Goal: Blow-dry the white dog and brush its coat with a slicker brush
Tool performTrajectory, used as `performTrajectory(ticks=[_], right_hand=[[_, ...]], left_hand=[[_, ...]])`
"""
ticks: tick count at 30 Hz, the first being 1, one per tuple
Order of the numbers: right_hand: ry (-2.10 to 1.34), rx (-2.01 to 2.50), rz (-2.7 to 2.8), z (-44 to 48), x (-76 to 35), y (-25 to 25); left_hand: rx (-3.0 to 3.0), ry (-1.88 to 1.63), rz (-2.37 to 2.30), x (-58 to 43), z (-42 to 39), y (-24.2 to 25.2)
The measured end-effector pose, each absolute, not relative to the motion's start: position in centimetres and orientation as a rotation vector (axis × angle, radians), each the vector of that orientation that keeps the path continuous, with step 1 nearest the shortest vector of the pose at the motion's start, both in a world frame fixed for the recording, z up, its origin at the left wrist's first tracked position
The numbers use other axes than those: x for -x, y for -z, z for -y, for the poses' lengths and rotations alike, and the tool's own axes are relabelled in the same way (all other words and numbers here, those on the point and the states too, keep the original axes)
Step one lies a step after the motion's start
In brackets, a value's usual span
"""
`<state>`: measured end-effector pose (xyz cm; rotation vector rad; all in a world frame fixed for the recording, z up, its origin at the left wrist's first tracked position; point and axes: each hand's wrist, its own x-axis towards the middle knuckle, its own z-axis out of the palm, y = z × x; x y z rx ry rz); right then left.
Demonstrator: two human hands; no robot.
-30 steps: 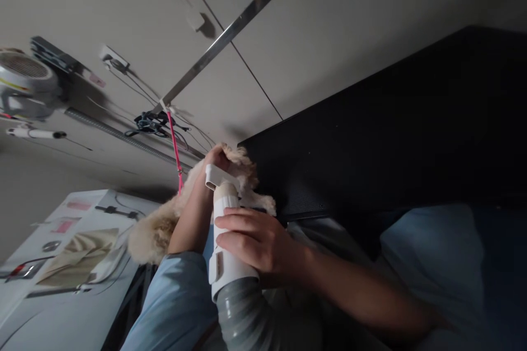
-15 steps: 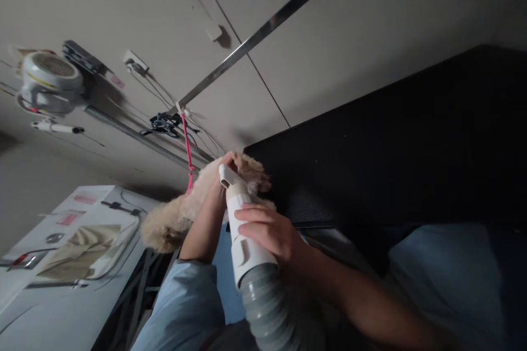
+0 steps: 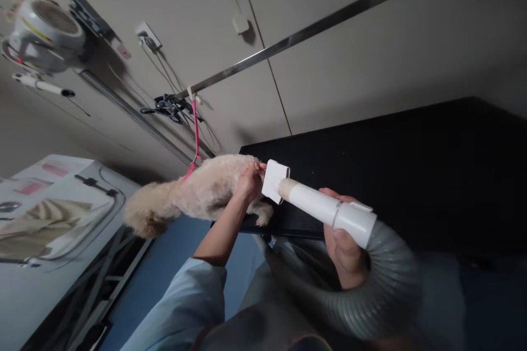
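Left hand point(image 3: 249, 181) fingers curl into the dog point(image 3: 201, 192) coat, steadying it on the table point(image 3: 391, 164). Right hand point(image 3: 345, 241) fingers clamp the dryer nozzle point(image 3: 313, 204), its outlet just beside the left fingertips, aimed at that fur.

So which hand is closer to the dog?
Left. The left hand rests on the dog, in its fur. The right hand is off to the side, gripping the white dryer nozzle that points at it.
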<state>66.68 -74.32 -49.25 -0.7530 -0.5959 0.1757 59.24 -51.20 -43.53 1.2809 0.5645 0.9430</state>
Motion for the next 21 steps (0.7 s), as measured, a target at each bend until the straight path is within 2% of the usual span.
performTrajectory(ticks=[5, 13, 21], right_hand=[[-0.231, 0.597, 0.428, 74.6, -69.0, 50.1], [-0.211, 0.607, 0.328, 75.5, -70.5, 48.6], [-0.316, 0.58, 0.492, 75.4, -68.6, 48.9]], left_hand=[[-1.16, -1.027, -0.559, -58.3, 51.4, 45.1], [-0.743, -0.957, -0.452, -54.9, 52.8, 42.7], [-0.655, -0.993, -0.468, -54.9, 52.2, 43.7]])
